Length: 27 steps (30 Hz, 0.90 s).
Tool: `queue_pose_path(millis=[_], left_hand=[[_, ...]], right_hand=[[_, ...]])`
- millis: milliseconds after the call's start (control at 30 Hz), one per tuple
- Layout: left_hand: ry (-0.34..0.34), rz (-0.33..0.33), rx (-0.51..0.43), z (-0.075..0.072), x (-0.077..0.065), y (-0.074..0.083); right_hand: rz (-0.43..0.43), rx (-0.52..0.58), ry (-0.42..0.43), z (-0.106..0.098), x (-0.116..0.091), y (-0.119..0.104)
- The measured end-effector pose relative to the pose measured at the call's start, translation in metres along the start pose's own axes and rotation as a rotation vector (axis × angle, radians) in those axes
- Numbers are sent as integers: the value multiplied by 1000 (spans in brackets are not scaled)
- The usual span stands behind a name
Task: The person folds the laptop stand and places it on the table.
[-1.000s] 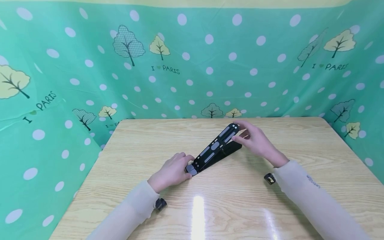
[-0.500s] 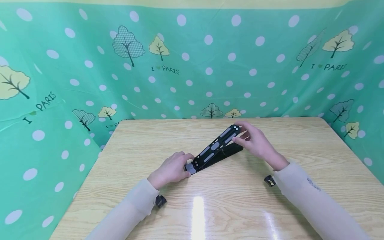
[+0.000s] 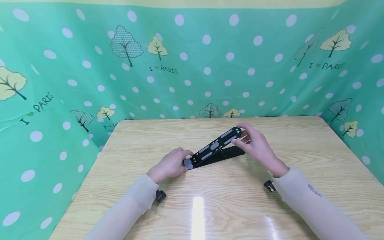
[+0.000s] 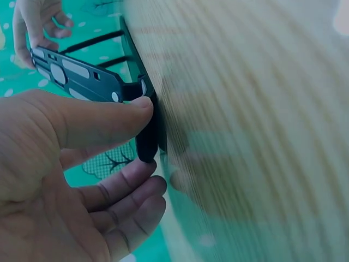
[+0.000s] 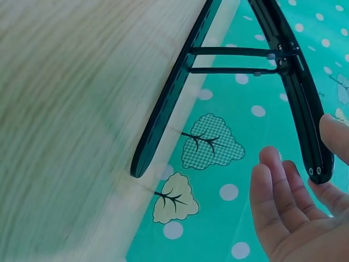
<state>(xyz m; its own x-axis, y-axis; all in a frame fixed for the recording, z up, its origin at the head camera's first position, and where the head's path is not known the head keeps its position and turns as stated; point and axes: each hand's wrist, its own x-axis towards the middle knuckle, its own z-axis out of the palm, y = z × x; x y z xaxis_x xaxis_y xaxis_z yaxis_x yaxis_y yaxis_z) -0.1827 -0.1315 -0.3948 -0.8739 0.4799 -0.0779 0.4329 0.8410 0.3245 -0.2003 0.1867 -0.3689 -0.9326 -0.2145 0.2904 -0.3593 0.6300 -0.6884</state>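
A black folding laptop stand (image 3: 214,145) with grey pads stands partly unfolded on the table. Its upper plate slants up to the right, while the lower plate (image 3: 229,153) lies along the tabletop. Two thin struts (image 5: 234,60) link the plates in the right wrist view. My left hand (image 3: 171,163) pinches the grey-padded hinge end, thumb (image 4: 117,117) on one side and fingertips at the other. At the raised far end, my right hand (image 3: 255,143) holds the upper plate between thumb and forefinger. The other right fingers (image 5: 278,185) hang free beside it.
The wood-grain table (image 3: 144,136) spreads around the stand on all sides. Behind and to the left hangs a green dotted curtain (image 3: 168,90) with tree prints. A black wrist camera (image 3: 160,196) sits below the left cuff, another black wrist camera (image 3: 269,186) beside the right.
The stand has swivelled slightly clockwise on the table. Its hinge end, with my left hand, has shifted away from me, and the raised end has come a little nearer and right.
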Motion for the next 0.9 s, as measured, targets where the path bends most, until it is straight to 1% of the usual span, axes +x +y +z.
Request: queue_pose_path(millis=[133,267,367,567,767,900], left_hand=[[-18,1,-13,-2,4,-4],[-32,18,-30,-5,9,-8],[-36,32,-37,-6,14,-12],[-48,24,-36,-8,24,-19],[-51,26,-41,-11,32,-20],[-50,23,-15,-11,36,-21]], right_hand=[[17,-2,13,0,-4,-2],[26,-3,33,1,-7,-4],[43,12,42,2,-9,-6],[74,52,45,3,-12,-6],[98,62,47,4,-14,-7],[123,64,44,5,-17,-10]])
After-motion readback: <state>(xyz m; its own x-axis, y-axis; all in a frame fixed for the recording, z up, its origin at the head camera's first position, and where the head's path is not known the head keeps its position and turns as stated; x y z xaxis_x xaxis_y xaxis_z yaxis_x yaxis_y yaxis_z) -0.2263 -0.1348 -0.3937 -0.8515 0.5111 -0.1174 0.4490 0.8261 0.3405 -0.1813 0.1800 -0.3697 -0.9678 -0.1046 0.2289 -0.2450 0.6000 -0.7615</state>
